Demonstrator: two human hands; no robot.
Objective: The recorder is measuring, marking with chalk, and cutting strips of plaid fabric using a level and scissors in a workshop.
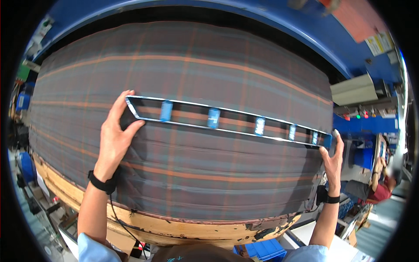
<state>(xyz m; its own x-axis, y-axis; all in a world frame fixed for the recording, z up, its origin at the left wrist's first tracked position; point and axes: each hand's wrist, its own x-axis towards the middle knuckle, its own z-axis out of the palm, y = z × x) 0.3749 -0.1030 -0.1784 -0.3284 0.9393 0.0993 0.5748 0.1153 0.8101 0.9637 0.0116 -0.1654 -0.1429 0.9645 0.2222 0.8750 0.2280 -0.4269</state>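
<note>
A long, narrow steel cutting die (192, 125) with several blue cross braces between its thin walls lies or hovers over dark plaid fabric (196, 187); whether it touches cannot be told. Its left end is slanted and its right end narrower. My left hand (114, 135) grips the slanted end, thumb at the near wall and fingers at the far corner. My right hand (333, 157) holds the other end between thumb and fingers. The fabric looks layered, with orange and greenish stripes and wrinkles toward the near side.
A worn wooden board edge (174, 226) runs along the near side. Beyond the fabric stands a blue machine beam (262, 17). A blue bin (262, 249) sits low in front. At the far right, a person in a red top (382, 190) works at another table. A cable hangs from my left wristband.
</note>
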